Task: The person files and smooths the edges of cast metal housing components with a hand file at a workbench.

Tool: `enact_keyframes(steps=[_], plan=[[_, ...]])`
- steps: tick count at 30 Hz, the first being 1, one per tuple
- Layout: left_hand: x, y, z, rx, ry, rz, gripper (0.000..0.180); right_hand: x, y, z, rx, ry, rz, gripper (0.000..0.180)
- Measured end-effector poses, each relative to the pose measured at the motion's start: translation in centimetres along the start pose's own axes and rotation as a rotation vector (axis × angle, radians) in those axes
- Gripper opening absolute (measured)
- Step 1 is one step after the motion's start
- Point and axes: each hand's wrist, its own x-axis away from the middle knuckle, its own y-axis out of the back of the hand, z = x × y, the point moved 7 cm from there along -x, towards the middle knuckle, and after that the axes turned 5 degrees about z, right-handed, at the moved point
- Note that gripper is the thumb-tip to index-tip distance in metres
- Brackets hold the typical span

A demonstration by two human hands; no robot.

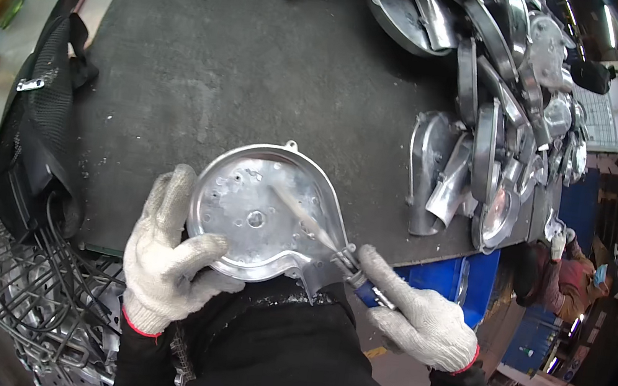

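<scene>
The gloved left hand (166,253) is pinching the rim of a round cast-metal cover (264,214) at the dark mat's (262,71) near edge; it looks stiff, light, sharp-edged. The right hand (421,319) is clamping a file (319,233) across it.

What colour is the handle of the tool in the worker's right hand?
Blue; the handle shows in the head view, gripped by the right hand.

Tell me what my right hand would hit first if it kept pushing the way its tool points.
The right hand aims its slim blue-handled metal tool up-left over the round silver cast-metal cover. Going on, it would likely meet that cover's inner face first, though the tip's height is unclear.
</scene>
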Motion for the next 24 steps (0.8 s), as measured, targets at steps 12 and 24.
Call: enact_keyframes(steps=[12,24], plan=[[-0.9,0.6,0.3,0.040,-0.012,0.010,0.056,-1.0,1.6,1.3,0.018,-0.058,-0.035,0.075],[-2.2,1.3,0.1,-0.015,-0.015,0.107,0.052,-1.0,1.3,1.2,0.073,-0.015,0.015,0.074]])
